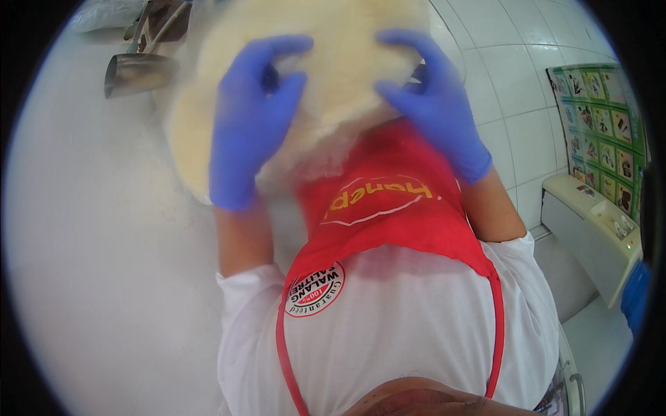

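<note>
Both my hands wear blue gloves and are at the upper middle, on either side of a clear plastic bag [347,90] filled with a pale yellow mass. My left hand [253,118] grips the bag's left side, its thumb and forefinger bent over the top. On the right side, my right hand [437,97] grips it in the same way. The other fingers are mostly hidden. Loose, crinkled plastic hangs from the bag's near edge, close to my red apron [388,187]. More of the pale yellow mass shows below and left of my left hand, blurred.
A metal scoop [132,75] lies at the upper left of a pale work surface [104,243], near a clear plastic bag [104,15]. White tiles [527,139] run along the right. A green picture poster [600,125] stands above a beige appliance [590,222]. Something blue [635,298] shows at the right rim.
</note>
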Demonstrator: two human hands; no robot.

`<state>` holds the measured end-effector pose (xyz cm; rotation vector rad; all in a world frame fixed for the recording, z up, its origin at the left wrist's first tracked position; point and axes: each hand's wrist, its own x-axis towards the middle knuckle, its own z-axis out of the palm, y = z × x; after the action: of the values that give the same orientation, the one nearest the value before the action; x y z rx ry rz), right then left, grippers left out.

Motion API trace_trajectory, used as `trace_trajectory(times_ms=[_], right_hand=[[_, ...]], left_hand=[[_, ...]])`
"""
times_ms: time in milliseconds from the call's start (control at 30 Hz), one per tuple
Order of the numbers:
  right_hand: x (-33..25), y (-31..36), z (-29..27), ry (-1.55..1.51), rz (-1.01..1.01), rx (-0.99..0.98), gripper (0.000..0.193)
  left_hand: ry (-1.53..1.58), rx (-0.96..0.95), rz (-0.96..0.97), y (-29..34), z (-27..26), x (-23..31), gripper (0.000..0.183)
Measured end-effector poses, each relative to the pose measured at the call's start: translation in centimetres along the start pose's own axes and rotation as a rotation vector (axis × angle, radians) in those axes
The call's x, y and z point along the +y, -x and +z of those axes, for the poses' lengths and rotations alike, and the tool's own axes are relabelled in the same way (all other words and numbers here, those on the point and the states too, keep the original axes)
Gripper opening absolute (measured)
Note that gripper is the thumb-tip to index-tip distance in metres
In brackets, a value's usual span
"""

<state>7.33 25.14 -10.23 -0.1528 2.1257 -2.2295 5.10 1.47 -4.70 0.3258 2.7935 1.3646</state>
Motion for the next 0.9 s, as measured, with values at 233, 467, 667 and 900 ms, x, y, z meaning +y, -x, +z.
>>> trace_trajectory(times_ms=[233, 467, 667, 900], right_hand=[[-5.0, -2.3, -0.6, 0.983, -0.759, 0.192, 0.053], [-5.2, -11.0, 3.3, 0.773, -0.531, -0.781, 0.09], [-3.9, -13.8, 4.4, 0.581, -0.449, -0.95, 0.023], [-5.7, -11.8, 5.2, 0.515, -0.167, -0.961, 0.021]], left_hand=[[0.107, 0.002, -0.028, -1.2, -2.5, 1.4, 0.031], [0.39, 0.275, 0.113, -0.4, -1.3, 0.4, 0.027], [0.514, 0.248, -0.376, 7.1, -2.7, -1.9, 0.018], [0.986, 0.187, -0.488, 7.8, 3.7, -0.1, 0.026]])
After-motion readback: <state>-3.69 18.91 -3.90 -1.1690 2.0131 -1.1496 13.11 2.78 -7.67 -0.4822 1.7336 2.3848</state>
